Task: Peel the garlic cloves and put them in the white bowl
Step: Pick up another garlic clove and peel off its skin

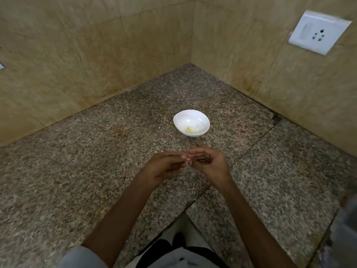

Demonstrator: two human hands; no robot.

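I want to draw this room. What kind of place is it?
Probably a kitchen. There is a speckled stone counter set into a corner of tiled walls, a socket on the wall, and a white bowl on the counter.

Pinched between my left hand (164,168) and my right hand (209,164): a pale scrap (187,161), too small and blurred to tell clove from skin. Yellowish bits (188,130) in the white bowl (193,117): count unclear. Lower right of frame: a blurred grey shape (345,229), cut by the edge.

No legible text or labels.
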